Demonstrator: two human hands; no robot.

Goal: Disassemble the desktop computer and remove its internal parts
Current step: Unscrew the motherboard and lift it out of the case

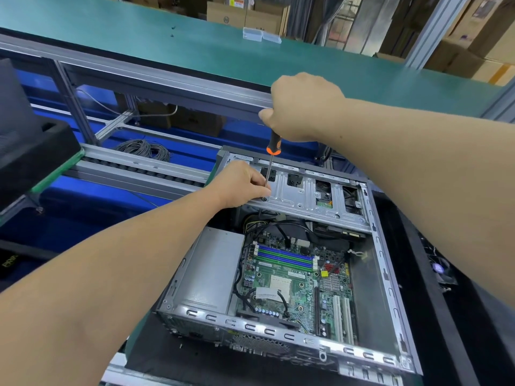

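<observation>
Your right hand (302, 107), upper centre of frame, is fisted around the top of the screwdriver (272, 147); only the lower black-and-orange part of the handle shows below the fist. The shaft runs almost straight down to the drive cage (303, 195). Your left hand (241, 185), just below and left of it, has its fingers curled in, pinching the lower shaft near the tip, with the knuckles resting on the cage's left end. The tip itself is hidden behind your fingers, so I can't tell what it sits in. Both forearms are bare.

The computer case (281, 334) fills the lower centre and right of frame, lying on its side with the side panel off, on a black mat (434, 277). The drive cage spans the far end of the case, middle of frame.

Counts inside:
- 1 motherboard (295, 285), centre of the case
- 4 RAM slots (284, 259) in blue and green
- 2 white expansion slots (341, 316), lower right of the board
- 1 silver power supply (211, 270), left side
- 1 bundle of black cables (276, 227) between board and cage

Elsewhere: 2 clear plastic boxes (260, 34) on the green bench, top centre; 1 coil of grey cable (145, 149), left of centre; cardboard cartons (245, 12) along the top edge.
</observation>
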